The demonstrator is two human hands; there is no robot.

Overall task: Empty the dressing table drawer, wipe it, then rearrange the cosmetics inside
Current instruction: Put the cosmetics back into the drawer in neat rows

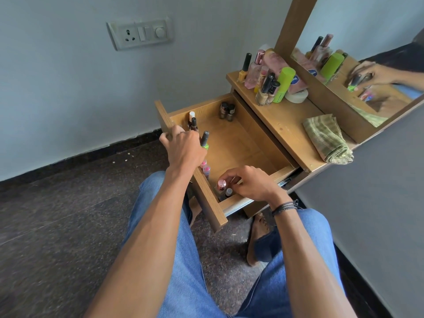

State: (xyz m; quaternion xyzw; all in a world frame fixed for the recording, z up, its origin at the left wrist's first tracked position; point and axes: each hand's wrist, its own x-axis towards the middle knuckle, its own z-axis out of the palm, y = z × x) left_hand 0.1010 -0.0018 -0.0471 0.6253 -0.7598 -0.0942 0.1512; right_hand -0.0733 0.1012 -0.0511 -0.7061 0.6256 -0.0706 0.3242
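Observation:
The wooden drawer (241, 145) stands pulled out from the dressing table. My left hand (183, 145) is over its left wall, shut on a green nail polish bottle with a black cap (204, 140). Two more bottles (192, 121) stand in the far left corner, and two dark bottles (227, 110) in the far right corner. Small pink bottles (205, 166) line the left wall. My right hand (250, 183) is at the near corner, fingers on a pink-capped bottle (222, 183) beside a clear-capped one (228, 192).
Several cosmetics (268, 79) stand grouped on the table top, among them a green tube and a white roll. A folded green checked cloth (328, 138) lies on the table's right part. A mirror (367, 72) leans behind. My knees are under the drawer.

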